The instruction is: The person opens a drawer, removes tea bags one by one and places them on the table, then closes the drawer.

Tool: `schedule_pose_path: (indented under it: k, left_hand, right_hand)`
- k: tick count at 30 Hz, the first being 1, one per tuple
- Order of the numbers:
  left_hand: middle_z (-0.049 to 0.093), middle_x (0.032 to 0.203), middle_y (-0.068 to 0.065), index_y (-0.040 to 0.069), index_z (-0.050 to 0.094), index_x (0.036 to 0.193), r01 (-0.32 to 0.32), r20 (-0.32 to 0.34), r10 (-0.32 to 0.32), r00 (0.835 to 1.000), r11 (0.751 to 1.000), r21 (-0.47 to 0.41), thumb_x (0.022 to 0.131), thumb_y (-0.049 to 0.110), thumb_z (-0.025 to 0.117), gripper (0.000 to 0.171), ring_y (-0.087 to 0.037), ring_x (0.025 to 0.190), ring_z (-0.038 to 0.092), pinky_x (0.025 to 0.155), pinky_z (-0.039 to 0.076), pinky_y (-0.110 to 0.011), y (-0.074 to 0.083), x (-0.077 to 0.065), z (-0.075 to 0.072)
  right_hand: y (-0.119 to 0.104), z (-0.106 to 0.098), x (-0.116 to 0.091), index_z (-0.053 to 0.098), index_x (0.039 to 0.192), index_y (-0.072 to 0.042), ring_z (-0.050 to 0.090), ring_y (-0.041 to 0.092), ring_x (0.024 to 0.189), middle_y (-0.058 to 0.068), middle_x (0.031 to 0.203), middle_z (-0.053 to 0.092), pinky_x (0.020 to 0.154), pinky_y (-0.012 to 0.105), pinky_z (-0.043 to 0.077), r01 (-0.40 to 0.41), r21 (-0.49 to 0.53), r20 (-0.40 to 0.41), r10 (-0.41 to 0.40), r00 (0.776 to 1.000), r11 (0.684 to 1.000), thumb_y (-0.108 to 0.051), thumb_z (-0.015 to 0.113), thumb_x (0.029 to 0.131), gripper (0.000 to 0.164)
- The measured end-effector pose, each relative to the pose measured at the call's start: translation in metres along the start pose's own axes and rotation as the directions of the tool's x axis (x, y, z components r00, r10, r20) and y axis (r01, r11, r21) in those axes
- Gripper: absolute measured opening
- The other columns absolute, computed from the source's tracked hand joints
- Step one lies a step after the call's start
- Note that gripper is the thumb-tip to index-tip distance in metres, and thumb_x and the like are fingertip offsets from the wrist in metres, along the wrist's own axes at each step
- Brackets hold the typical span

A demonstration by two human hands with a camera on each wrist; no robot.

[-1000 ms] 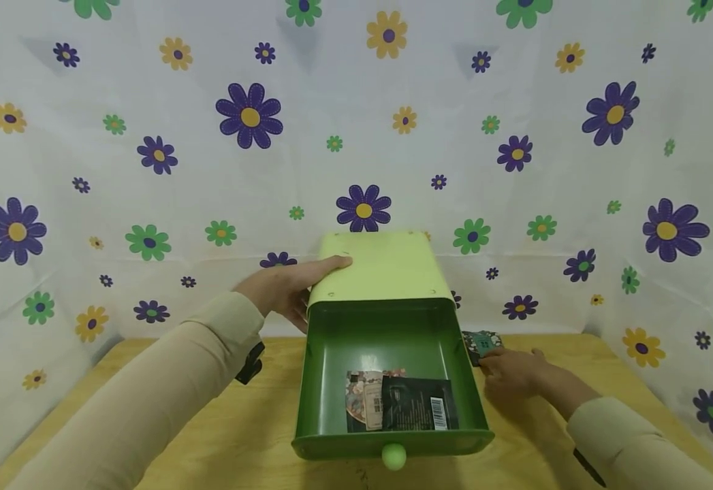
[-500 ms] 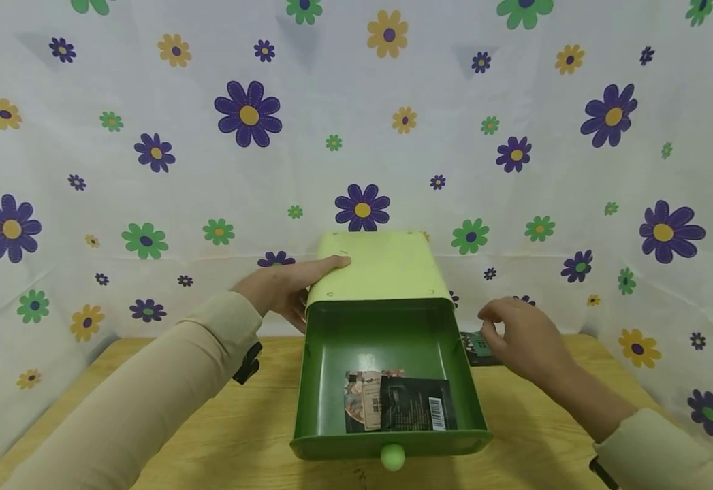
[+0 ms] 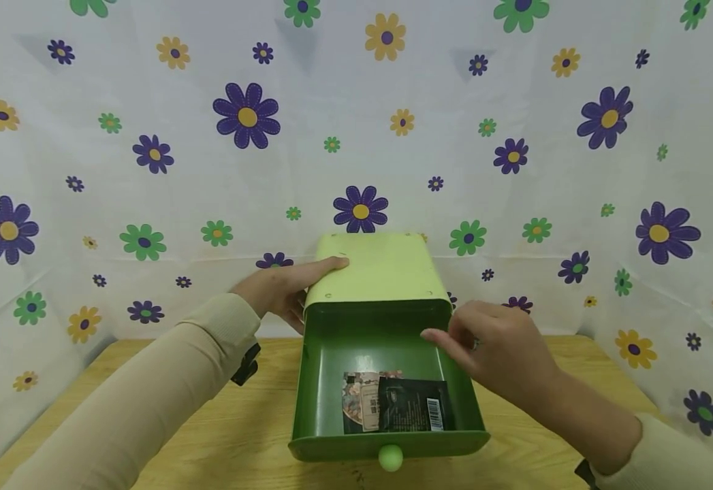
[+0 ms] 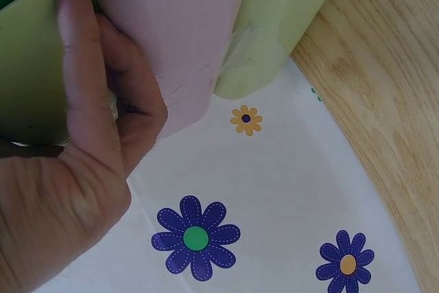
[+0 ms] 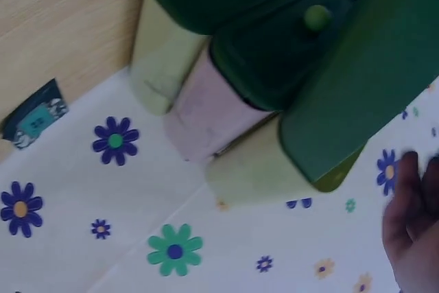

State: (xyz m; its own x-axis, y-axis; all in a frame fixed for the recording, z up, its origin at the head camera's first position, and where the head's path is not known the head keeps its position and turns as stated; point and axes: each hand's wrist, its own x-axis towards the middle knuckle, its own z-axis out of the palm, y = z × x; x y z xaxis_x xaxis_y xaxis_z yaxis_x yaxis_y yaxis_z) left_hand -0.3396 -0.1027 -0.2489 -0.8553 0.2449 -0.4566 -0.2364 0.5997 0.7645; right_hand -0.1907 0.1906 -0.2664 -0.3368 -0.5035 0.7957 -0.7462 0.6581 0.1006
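Note:
A three-tier drawer cabinet (image 3: 381, 265), pale yellow-green and pink, stands at the centre with its green top drawer (image 3: 393, 446) pulled out. My left hand (image 3: 279, 286) grips the cabinet's upper left side, thumb on top and fingers bent along the side, as the left wrist view also shows. Inside the drawer lie a black packet (image 3: 417, 408) with a barcode and, partly under it, a patterned packet (image 3: 359, 408). Over the drawer's right edge hovers my right hand (image 3: 506, 350), fingers loosely bent, with nothing visible in them.
Another small packet, dark with a teal label (image 5: 36, 121), lies by the table's back edge in the right wrist view; my right hand hides it in the head view. Two closed lower drawers with round knobs (image 5: 317, 17) sit below. A flowered cloth (image 3: 209, 170) hangs behind the wooden table (image 3: 221, 435).
My right hand has left the teal-labelled packet, risen, and moved left to the drawer's right edge. The packet stays on the table. My left hand and the cabinet hold their place.

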Motion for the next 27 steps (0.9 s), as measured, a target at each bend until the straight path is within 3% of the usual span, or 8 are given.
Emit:
schedule_pose_path:
  k: [3,4,8,10,15,17,22,27]
  left_hand:
    - [0.060,0.111,-0.024,0.004,0.047,0.126,0.000,-0.001,0.000,1.000,1.000,-0.001,0.082,0.083,0.046,0.091,-0.034,0.088,0.068,0.074,0.061,-0.046,0.000,-0.001,0.000]
    - [0.060,0.110,-0.023,0.004,0.047,0.125,0.000,-0.002,0.000,1.000,1.000,0.000,0.082,0.084,0.046,0.091,-0.034,0.088,0.068,0.074,0.061,-0.046,0.001,-0.001,-0.001]
    - [0.061,0.108,-0.022,0.004,0.049,0.123,-0.002,0.001,0.002,1.000,1.000,-0.002,0.082,0.084,0.046,0.090,-0.033,0.087,0.067,0.073,0.061,-0.045,0.000,-0.001,-0.001]
    - [0.061,0.109,-0.022,0.004,0.049,0.123,-0.002,0.005,0.002,1.000,1.000,-0.005,0.082,0.084,0.046,0.090,-0.033,0.088,0.067,0.074,0.061,-0.046,0.000,-0.001,-0.001]
    - [0.059,0.113,-0.024,0.004,0.048,0.125,-0.001,0.008,0.001,1.000,1.000,-0.013,0.082,0.083,0.047,0.091,-0.035,0.091,0.067,0.074,0.061,-0.046,-0.001,0.000,-0.001]
    - [0.059,0.112,-0.024,0.004,0.048,0.124,0.001,0.007,-0.001,1.000,1.000,-0.012,0.081,0.084,0.047,0.091,-0.034,0.090,0.067,0.074,0.061,-0.046,-0.001,0.001,-0.001]
    - [0.060,0.109,-0.023,0.004,0.049,0.122,0.005,0.007,-0.005,1.000,1.000,-0.016,0.081,0.084,0.047,0.090,-0.033,0.088,0.067,0.074,0.061,-0.046,-0.001,0.001,-0.001]
    - [0.061,0.109,-0.022,0.004,0.049,0.122,0.008,0.007,-0.008,1.000,1.000,-0.016,0.081,0.084,0.047,0.090,-0.032,0.087,0.067,0.074,0.061,-0.045,-0.001,0.002,-0.001]
  right_hand:
    - [-0.012,0.000,0.005,0.067,0.079,-0.018,0.051,-0.003,0.062,-0.011,0.073,0.061,0.056,0.012,0.046,-0.008,0.117,0.226,-0.019,0.974,0.993,-0.028,0.076,0.090,0.017]
    - [-0.015,0.000,0.007,0.070,0.087,-0.017,0.056,-0.001,0.068,-0.010,0.081,0.065,0.061,0.014,0.049,-0.036,0.152,0.321,-0.015,0.947,0.988,-0.023,0.078,0.087,0.010]
    - [-0.024,0.004,0.013,0.070,0.119,-0.018,0.066,0.009,0.097,-0.005,0.113,0.068,0.082,0.026,0.057,-0.135,0.190,0.605,-0.008,0.796,0.973,-0.021,0.078,0.088,0.032]
    - [-0.026,0.008,0.015,0.068,0.126,-0.022,0.064,0.009,0.101,-0.006,0.118,0.064,0.085,0.027,0.056,-0.138,0.193,0.672,-0.029,0.740,0.971,-0.023,0.077,0.088,0.039]
    - [-0.029,0.017,0.021,0.067,0.129,-0.034,0.051,0.000,0.074,-0.008,0.102,0.051,0.067,0.016,0.047,-0.077,0.256,0.730,-0.141,0.669,0.963,-0.022,0.073,0.093,0.038]
    - [-0.030,0.021,0.023,0.069,0.127,-0.032,0.051,-0.003,0.073,-0.011,0.099,0.055,0.068,0.014,0.047,-0.078,0.311,0.734,-0.187,0.653,0.947,-0.020,0.068,0.097,0.032]
    - [-0.029,0.028,0.024,0.075,0.103,-0.020,0.057,-0.008,0.079,-0.015,0.090,0.069,0.074,0.010,0.049,-0.070,0.405,0.713,-0.267,0.648,0.912,-0.012,0.061,0.099,0.016]
    - [-0.032,0.027,0.024,0.066,0.083,-0.021,0.047,-0.006,0.060,-0.017,0.070,0.056,0.056,0.011,0.041,-0.121,0.328,0.750,-0.180,0.636,0.937,-0.024,0.063,0.099,0.017]
